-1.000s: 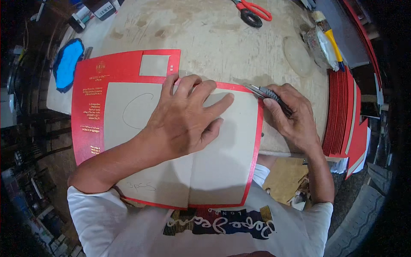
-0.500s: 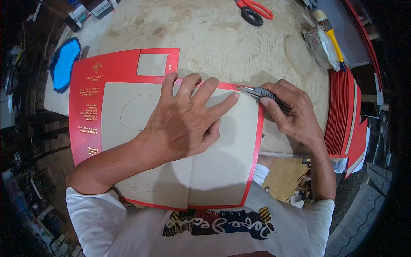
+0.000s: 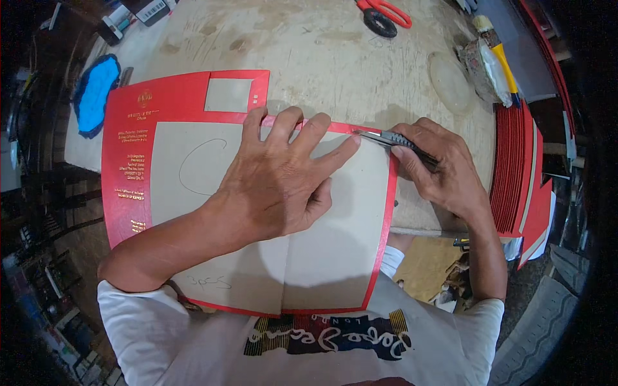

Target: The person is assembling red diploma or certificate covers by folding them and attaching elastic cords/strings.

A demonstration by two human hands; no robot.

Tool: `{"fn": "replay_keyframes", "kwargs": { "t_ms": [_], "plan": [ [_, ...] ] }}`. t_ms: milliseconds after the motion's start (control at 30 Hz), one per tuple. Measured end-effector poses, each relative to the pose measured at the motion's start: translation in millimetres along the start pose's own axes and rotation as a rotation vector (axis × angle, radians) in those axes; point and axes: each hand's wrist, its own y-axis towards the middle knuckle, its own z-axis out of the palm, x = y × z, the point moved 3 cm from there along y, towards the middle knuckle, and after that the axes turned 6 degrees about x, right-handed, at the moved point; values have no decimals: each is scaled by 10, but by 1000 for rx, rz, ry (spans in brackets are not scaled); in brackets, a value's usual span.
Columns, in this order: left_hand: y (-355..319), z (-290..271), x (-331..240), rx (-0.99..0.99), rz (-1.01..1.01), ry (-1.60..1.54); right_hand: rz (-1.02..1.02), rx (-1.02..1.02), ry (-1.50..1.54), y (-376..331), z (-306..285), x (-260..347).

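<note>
My left hand [image 3: 283, 170] lies spread on a grey board [image 3: 341, 244] with red folded edges, its fingertips along the far edge. The board overlaps a red cover [image 3: 129, 96] with gold lettering on the left. A pencil curve and some handwriting mark the grey face. In my right hand [image 3: 444, 167] is a utility knife [image 3: 405, 143], gripped between thumb and fingers. Its blade points left and meets the red border at the board's far right corner, close to my left index fingertip. The board's near edge reaches over the table edge to my shirt.
Red-handled scissors [image 3: 386, 16] lie at the far side of the wooden table [image 3: 309, 58]. A brush with a yellow handle [image 3: 505, 71] rests by a crusted container at far right. Stacked red covers [image 3: 512, 170] stand on the right. A blue-topped container [image 3: 96, 95] sits at left.
</note>
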Motion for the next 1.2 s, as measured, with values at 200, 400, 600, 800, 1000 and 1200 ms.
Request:
{"fn": "replay_keyframes", "kwargs": {
  "t_ms": [200, 400, 600, 800, 1000, 1200],
  "plan": [
    [17, 1, -4, 13, -15, -6, -12, 53, -105, 44, -57, -37],
    [21, 35, 9, -2, -21, -14, -80, 64, -210, 101, -103, -64],
    [12, 73, 58, -24, -13, -48, -68, 97, -238, 164, -132, -62],
    [51, 46, 125, -32, 7, -15, -103, 37, -137, 214, -67, -140],
    [33, 73, 167, -21, -4, -33, -63, 88, -196, 241, -55, -150],
    [33, 79, 188, -41, 5, -44, -71, 31, -96, 219, -13, -231]
  ]
}}
